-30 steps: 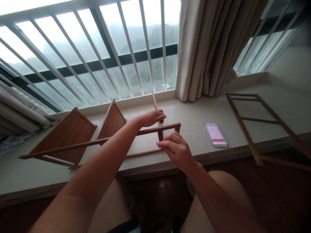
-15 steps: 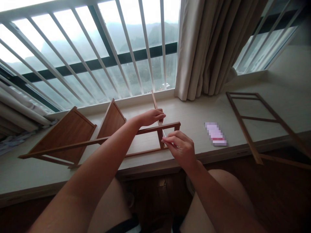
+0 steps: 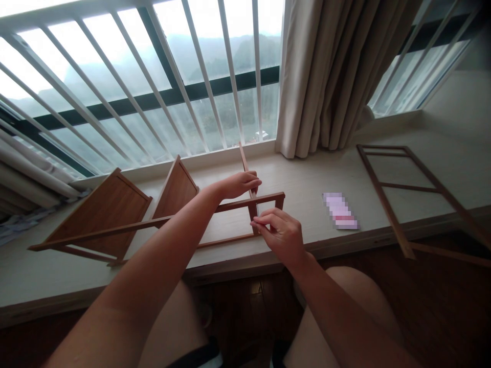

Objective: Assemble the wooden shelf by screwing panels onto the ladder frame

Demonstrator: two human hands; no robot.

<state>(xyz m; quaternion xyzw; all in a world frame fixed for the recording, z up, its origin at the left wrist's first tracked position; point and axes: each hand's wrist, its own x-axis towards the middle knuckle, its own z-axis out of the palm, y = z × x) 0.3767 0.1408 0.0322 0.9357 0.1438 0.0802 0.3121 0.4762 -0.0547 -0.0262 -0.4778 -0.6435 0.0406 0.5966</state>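
Observation:
A partly built wooden rack (image 3: 153, 220) lies on its side on the pale window ledge (image 3: 307, 184), with two brown panels (image 3: 103, 209) standing up at its left. My left hand (image 3: 240, 184) is closed round the upright bar at the rack's right end. Just below it, my right hand (image 3: 280, 232) pinches a thin metal tool, likely a hex key, against the joint of that bar. The tool is mostly hidden by my fingers.
A second wooden ladder-like frame (image 3: 406, 194) lies on the ledge at the right, overhanging its edge. A small pink-and-white packet (image 3: 340, 210) lies between the two frames. Beige curtains (image 3: 337, 71) hang behind; white window bars (image 3: 153, 76) run along the back.
My right hand has shifted slightly up and turned at the joint; the thin tool showed more clearly half a second ago. My left hand and the rack have stayed put.

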